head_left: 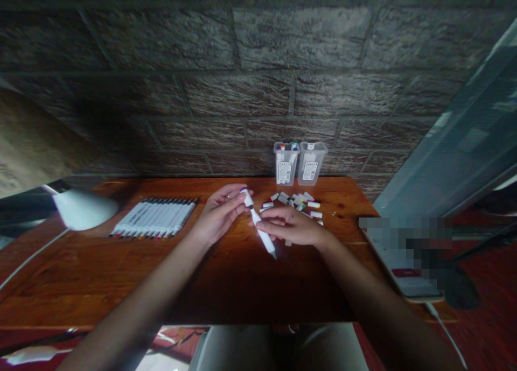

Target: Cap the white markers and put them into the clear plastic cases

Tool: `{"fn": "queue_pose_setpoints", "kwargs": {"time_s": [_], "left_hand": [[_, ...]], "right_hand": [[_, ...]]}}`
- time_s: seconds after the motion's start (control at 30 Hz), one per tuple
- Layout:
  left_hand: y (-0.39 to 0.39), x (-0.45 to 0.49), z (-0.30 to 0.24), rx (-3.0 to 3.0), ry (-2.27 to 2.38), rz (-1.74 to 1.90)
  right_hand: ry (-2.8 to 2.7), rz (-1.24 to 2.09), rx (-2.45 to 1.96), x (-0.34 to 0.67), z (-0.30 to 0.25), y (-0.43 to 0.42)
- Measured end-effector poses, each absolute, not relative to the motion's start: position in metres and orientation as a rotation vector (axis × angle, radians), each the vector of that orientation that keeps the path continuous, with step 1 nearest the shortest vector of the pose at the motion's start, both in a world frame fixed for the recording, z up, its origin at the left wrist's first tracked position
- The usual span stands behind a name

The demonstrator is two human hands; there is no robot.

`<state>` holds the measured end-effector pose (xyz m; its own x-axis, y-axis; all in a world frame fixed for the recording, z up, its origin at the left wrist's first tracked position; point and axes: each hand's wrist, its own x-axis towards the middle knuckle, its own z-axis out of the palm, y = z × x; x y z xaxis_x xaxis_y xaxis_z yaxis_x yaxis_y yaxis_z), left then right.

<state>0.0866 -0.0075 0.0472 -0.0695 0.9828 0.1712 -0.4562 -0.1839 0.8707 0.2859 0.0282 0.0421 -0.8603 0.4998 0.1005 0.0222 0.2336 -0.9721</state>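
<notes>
Both of my hands meet over the middle of a wooden table (121,274). My left hand (220,212) pinches the top end of a white marker (258,225) near its cap. My right hand (293,226) is wrapped around the marker's middle, and the lower tip sticks out below my fingers. Just behind my hands, several loose marker caps (297,201) with coloured ends lie scattered. A row of several capped white markers (155,218) lies side by side to the left of my left hand.
Two clear plastic marker boxes (299,162) stand at the table's back edge against a brick wall. A white desk lamp head (83,209) with its cable sits at the left. A phone-like device (404,258) on a cable lies at the right edge.
</notes>
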Motion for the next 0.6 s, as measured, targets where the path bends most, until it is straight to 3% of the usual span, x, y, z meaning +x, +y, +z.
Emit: {"fn": "queue_pose_setpoints", "kwargs": {"time_s": [0.6], "left_hand": [[-0.0082, 0.0866, 0.0454, 0.989, 0.791, 1.534]], "right_hand": [[-2.083, 1.692, -0.561, 0.2833, 0.0432, 0.0267]]}}
